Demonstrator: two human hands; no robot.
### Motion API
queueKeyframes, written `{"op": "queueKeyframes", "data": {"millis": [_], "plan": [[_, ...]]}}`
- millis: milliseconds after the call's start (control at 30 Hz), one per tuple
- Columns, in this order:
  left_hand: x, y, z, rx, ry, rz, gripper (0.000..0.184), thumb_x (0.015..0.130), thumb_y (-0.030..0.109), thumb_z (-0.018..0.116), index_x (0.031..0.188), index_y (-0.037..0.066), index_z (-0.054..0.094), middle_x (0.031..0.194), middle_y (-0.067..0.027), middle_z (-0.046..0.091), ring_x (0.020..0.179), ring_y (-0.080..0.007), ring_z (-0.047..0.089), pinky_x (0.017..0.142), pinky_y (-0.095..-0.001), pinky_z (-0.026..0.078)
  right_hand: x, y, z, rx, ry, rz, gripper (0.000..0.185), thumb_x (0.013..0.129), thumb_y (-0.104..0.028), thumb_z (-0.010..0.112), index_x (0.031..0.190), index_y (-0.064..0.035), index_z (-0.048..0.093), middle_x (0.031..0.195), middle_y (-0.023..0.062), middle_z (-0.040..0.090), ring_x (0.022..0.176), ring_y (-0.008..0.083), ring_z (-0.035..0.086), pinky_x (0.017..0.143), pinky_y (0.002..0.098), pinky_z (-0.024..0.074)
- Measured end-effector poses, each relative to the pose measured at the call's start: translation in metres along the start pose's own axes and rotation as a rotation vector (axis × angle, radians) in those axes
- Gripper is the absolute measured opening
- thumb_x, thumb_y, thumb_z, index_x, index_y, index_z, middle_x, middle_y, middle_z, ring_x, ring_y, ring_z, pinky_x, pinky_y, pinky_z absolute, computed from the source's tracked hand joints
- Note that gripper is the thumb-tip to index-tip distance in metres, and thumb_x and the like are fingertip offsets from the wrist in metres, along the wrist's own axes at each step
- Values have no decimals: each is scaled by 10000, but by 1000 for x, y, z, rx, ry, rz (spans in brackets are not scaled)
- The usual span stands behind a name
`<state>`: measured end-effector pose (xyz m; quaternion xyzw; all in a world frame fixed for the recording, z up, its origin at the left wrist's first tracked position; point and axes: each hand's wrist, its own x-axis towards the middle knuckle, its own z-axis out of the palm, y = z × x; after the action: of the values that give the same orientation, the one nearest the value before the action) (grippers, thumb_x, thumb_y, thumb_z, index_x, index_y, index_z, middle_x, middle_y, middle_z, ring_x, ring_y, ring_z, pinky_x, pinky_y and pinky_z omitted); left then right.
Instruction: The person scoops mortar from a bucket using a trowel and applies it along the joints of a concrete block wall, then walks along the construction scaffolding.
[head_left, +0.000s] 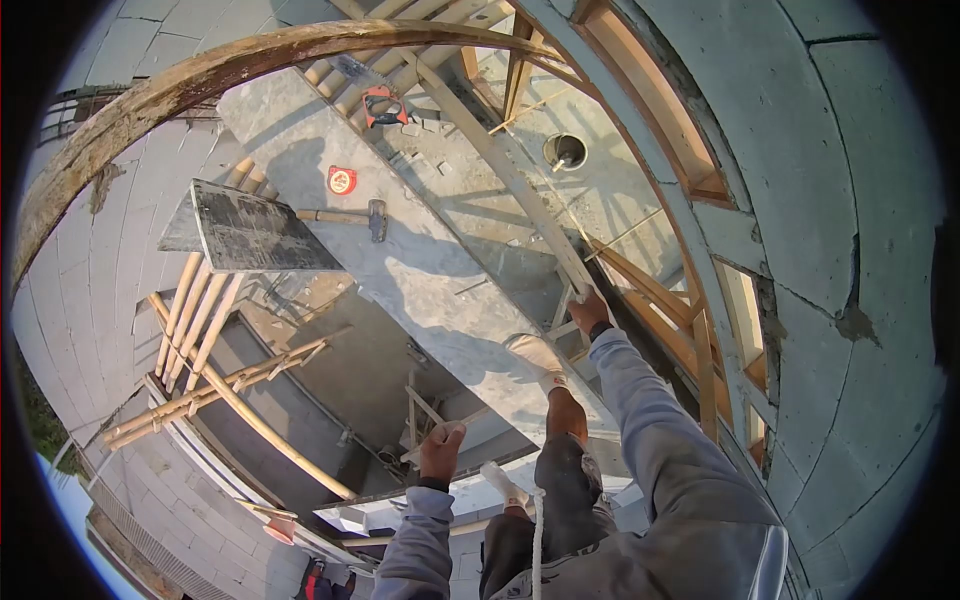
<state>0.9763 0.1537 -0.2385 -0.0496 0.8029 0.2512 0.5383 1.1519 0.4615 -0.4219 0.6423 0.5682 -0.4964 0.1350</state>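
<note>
My right hand (pixel 588 308) is closed around the near end of a long wooden plank (pixel 500 165), which stretches away toward the upper left. My left hand (pixel 442 450) is held out over the opening with its fingers curled into a fist, and nothing shows in it. Under my forward foot lies a grey concrete ledge (pixel 430 300). On that ledge rest a hammer (pixel 377 220) with a wooden handle, a red tape measure (pixel 342 181) and a handsaw (pixel 385 107) with a red handle, all apart from my hands.
A dark-faced board (pixel 258 230) leans at the ledge's left edge. Bamboo poles (pixel 205 315) and a deep drop lie to the left. Below on the right is a bucket (pixel 565 152). Block walls (pixel 840 150) with wooden frames rise at right. A curved timber (pixel 230 65) arches across the top.
</note>
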Motion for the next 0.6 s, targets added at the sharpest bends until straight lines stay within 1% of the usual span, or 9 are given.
{"op": "queueKeyframes", "data": {"millis": [33,67,133,200,300,433,467,533,600], "plan": [[-12,7,-3,-28,9,31,298,812,270,620,908,-11,642,783,-45,636,747,-101,563,694,-254,449,-30,0,6,-99,-54,8,642,706,-254,585,1264,8,403,1149,259,541,1072,364,530,911,386,426],[-23,15,-7,-58,22,64,298,812,270,619,912,-10,641,785,-45,636,748,-100,564,695,-254,450,-57,3,12,-250,-99,57,620,679,-262,591,1220,8,456,1123,250,560,1075,353,534,907,381,429],[-43,14,-19,-121,43,100,296,813,265,616,928,-7,639,792,-39,638,751,-98,566,701,-250,450,-117,-15,4,-325,-307,49,554,665,-278,583,1137,9,537,1079,250,581,1051,359,548,901,385,433],[-72,26,-33,-158,96,123,294,807,262,617,930,-4,641,798,-40,640,734,-104,570,684,-257,456,-151,-7,12,-445,-359,-79,537,687,-347,589,1051,48,576,1064,289,568,1048,391,534,907,419,420],[-113,35,-55,-255,170,134,310,795,277,621,931,-2,643,798,-48,645,706,-119,577,653,-275,464,-188,-41,-2,-611,-425,-174,515,686,-345,592,1021,46,596,1035,288,578,1022,391,547,894,421,429],[-144,-11,-77,-328,289,145,364,767,328,630,920,-2,649,769,-65,647,660,-134,580,609,-294,469,-195,-78,-24,-699,-273,-387,459,693,-314,578,960,56,615,989,287,593,942,397,582,844,427,459],[-145,-26,-80,-314,310,138,379,760,344,629,915,-1,651,771,-78,651,675,-145,590,625,-299,471,-200,-99,-36,-694,-208,-408,444,696,-303,570,951,57,616,973,282,600,916,398,592,825,428,470],[-154,-66,-82,-284,341,103,407,747,377,629,905,3,656,777,-103,659,704,-168,610,657,-309,474,-234,-153,-61,-801,-187,-436,419,707,-291,558,942,52,608,946,276,608,884,390,604,792,426,484],[-144,-117,-78,-264,388,117,415,738,392,628,894,9,661,801,-131,663,752,-202,626,700,-325,473,-251,-181,-60,-783,-84,-577,401,715,-285,554,938,44,604,937,268,612,889,381,605,792,421,486]]}}
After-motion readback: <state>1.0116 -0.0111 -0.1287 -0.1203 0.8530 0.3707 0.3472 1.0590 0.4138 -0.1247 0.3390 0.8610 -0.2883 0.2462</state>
